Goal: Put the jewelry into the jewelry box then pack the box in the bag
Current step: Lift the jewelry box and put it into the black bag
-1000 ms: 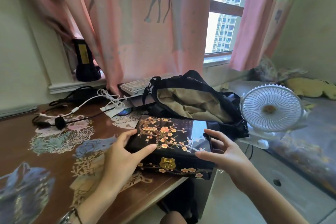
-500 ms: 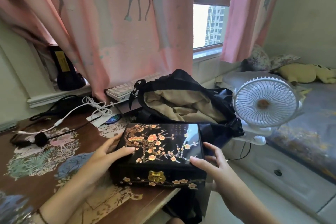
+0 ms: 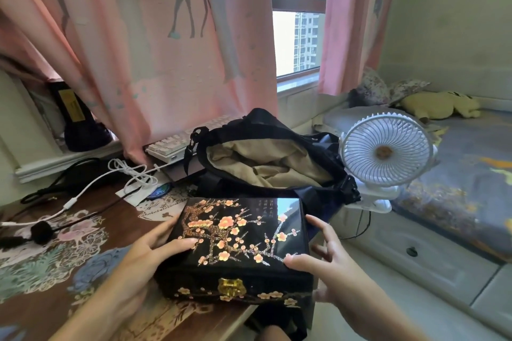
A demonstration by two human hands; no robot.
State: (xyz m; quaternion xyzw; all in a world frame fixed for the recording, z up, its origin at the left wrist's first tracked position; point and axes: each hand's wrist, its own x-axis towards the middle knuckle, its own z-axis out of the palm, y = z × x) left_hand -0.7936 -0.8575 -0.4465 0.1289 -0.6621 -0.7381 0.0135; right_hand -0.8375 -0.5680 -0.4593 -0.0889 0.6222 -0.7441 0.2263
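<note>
The black lacquered jewelry box [image 3: 243,232], painted with pink blossoms and fitted with a gold clasp, has its lid closed. It sits at the desk's front right corner, partly past the edge. My left hand [image 3: 149,252] grips its left side with the thumb on the lid. On its right side my right hand [image 3: 324,260] holds it, thumb on the lid's front corner. Just behind the box lies the black bag [image 3: 266,158], its mouth wide open and its tan lining showing. No jewelry is visible.
A white clip fan [image 3: 385,152] stands right of the bag. White and black cables [image 3: 124,174], a small black microphone [image 3: 41,232] and a white keyboard [image 3: 177,144] lie on the patterned desk [image 3: 55,257]. Pink curtains hang behind. A bed with drawers is at the right.
The camera has moved closer and the box looks larger. Both hands keep their hold on the box's sides; the box has shifted slightly toward me.
</note>
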